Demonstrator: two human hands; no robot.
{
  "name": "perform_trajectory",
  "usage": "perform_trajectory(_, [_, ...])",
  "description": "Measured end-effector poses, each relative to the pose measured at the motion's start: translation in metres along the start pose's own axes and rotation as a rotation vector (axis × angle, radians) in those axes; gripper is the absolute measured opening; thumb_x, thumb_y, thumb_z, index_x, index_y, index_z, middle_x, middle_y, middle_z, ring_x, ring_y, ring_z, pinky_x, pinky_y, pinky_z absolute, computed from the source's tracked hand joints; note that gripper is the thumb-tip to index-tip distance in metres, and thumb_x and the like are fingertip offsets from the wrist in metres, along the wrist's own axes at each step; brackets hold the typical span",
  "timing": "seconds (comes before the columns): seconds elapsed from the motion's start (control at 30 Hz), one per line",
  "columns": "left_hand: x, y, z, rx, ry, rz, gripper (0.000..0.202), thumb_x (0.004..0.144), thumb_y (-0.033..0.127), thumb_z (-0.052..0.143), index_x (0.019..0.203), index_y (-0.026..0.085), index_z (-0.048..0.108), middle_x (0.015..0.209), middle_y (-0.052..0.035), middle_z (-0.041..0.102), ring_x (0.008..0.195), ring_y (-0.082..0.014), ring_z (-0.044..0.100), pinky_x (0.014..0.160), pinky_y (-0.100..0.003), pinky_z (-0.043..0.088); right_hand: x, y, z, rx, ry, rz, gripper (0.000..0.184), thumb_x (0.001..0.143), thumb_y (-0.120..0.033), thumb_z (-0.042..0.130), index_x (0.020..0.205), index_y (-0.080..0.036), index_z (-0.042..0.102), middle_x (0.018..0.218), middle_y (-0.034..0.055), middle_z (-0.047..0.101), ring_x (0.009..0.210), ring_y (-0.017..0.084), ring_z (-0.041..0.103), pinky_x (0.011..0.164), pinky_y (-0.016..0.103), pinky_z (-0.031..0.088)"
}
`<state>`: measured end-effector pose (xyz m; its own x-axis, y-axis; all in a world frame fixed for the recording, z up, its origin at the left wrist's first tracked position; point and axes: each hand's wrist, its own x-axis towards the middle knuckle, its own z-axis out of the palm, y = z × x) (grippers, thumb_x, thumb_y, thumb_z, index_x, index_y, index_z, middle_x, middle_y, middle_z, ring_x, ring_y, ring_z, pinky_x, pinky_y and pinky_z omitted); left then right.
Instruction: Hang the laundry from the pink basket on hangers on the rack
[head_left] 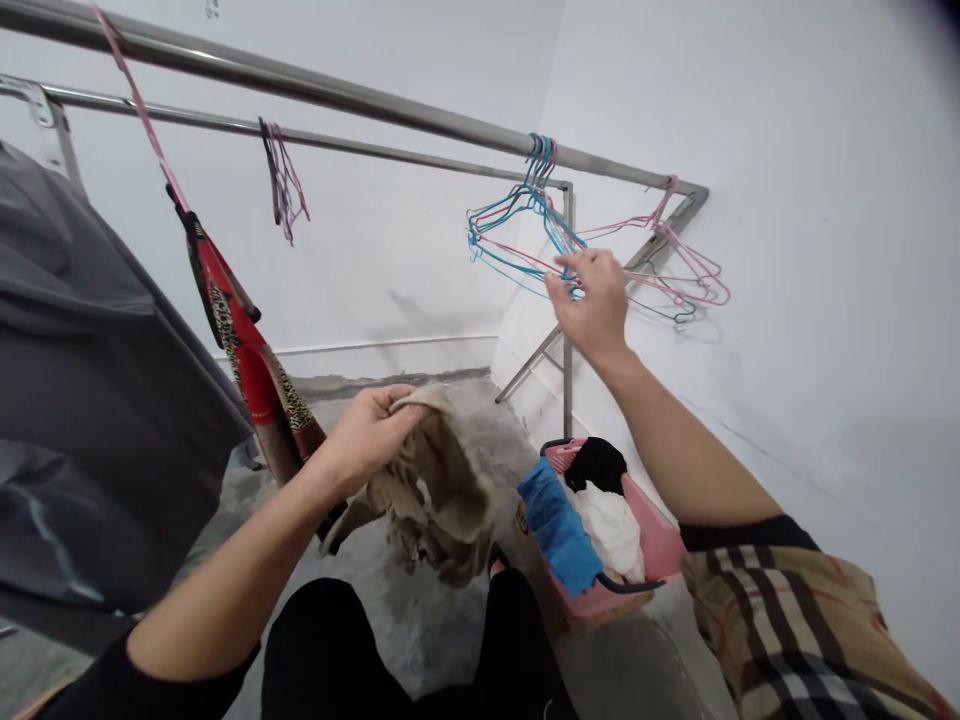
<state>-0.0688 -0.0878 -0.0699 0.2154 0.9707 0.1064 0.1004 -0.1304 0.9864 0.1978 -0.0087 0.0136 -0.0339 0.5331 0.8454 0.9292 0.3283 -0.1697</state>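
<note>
Two-handed handling under rail [300,85]
Left hand [367,435]: grip closed on beige cloth [442,490]. Right hand [592,300]: grip narrow at wire hangers [517,205]; hold unconfirmed.

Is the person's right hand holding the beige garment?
No, the left hand holds the beige garment, while the right hand is raised at the blue wire hangers on the metal rail.
</note>
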Motion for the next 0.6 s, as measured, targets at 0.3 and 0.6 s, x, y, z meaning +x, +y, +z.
perform_trajectory(0.3, [-0.008,-0.004,-0.003,0.147,-0.074,0.009,0.029,0.070,0.043,0.062,0.072,0.014,0.066,0.061,0.0012,0.059,0.055,-0.0119,0.051,0.052,-0.020,0.039,0.076,0.025,0.026,-0.312,-0.204,0.210,0.041,0.088,-0.020,0.051,0.128,-0.013,0.048,0.125,0.0200,0.055,0.119,0.034,0.050,0.098,0.051,0.039])
perform_trajectory(0.6, [-0.009,-0.012,-0.005,0.242,-0.059,0.033,0.031,0.072,0.045,0.056,0.066,0.015,0.062,0.054,0.0033,0.049,0.051,-0.0100,0.041,0.049,-0.020,0.030,0.091,0.028,0.062,-0.153,-0.211,0.282,0.041,0.085,-0.034,0.055,0.117,-0.009,0.059,0.117,0.0212,0.062,0.112,0.034,0.056,0.096,0.048,0.043])
